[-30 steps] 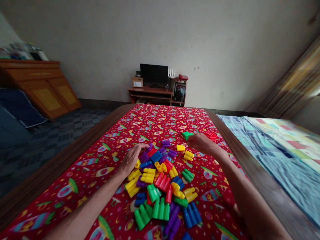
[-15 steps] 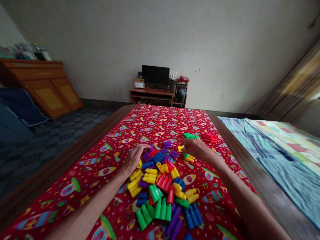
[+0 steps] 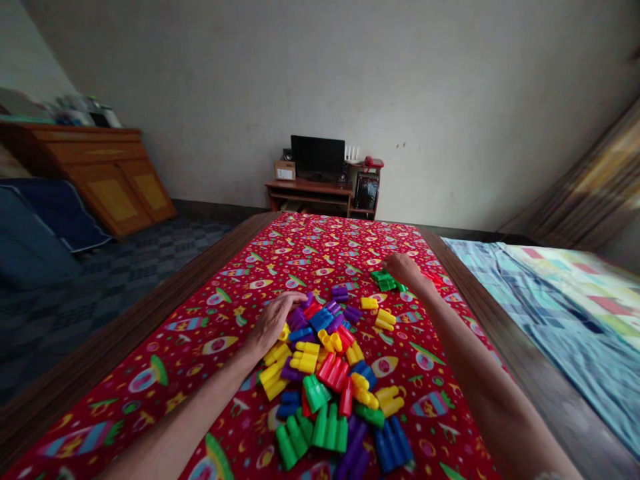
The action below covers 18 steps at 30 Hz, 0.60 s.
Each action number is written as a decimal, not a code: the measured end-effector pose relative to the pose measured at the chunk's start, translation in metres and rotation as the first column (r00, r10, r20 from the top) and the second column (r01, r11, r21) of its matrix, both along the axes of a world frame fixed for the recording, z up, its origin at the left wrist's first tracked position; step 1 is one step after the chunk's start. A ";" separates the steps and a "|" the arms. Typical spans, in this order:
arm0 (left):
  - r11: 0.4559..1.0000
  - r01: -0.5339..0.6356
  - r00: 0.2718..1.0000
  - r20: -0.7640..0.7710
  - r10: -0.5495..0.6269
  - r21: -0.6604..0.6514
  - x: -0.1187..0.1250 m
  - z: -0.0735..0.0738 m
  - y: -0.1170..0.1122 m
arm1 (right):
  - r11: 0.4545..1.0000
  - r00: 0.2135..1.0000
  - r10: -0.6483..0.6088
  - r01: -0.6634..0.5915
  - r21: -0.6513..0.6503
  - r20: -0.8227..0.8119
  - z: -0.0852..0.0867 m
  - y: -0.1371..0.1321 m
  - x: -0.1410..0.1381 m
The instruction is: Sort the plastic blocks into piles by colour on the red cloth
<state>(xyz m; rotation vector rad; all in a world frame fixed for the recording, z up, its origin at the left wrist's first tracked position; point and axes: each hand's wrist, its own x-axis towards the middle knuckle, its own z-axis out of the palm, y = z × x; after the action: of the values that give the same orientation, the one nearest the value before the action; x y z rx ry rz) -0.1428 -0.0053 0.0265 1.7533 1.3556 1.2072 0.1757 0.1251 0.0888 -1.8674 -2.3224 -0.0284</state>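
My right hand (image 3: pixel 403 269) has moved out onto the green plastic blocks (image 3: pixel 385 281), grip unclear | my left hand (image 3: pixel 274 322) lies open against the purple plastic blocks (image 3: pixel 297 319)

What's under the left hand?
The left hand lies over the edge of the plastic blocks, with a purple block by its fingers and a yellow block beside its palm. Whatever lies directly beneath the palm is covered and cannot be seen.

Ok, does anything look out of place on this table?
The green block by the right hand and the red block near the edge of the red cloth stand out. They lie farthest from the pile of plastic blocks, where most others are heaped.
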 end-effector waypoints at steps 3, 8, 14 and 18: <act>1.000 -0.011 1.000 0.012 0.011 0.005 0.001 -0.001 0.001 | 0.985 0.989 0.111 -0.097 0.141 -0.095 0.008 -0.027 -0.009; 1.000 -0.020 1.000 -0.007 0.020 0.002 0.002 0.000 -0.001 | 0.802 0.746 0.546 -0.597 -0.021 -0.381 0.016 -0.099 -0.041; 1.000 -0.008 0.998 -0.059 0.009 0.014 0.000 0.000 0.000 | 0.601 0.591 0.735 -0.795 -0.084 -0.332 -0.001 -0.155 -0.079; 0.997 0.042 0.993 -0.109 -0.035 0.063 0.000 0.001 0.001 | 0.662 0.619 0.693 -0.749 -0.013 -0.371 -0.016 -0.152 -0.092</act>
<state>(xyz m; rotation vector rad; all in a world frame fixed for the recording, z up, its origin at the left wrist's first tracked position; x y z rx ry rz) -0.1424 -0.0048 0.0273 1.9067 1.3502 1.1626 0.0838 -0.0267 0.0729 -0.7309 -2.6758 0.5571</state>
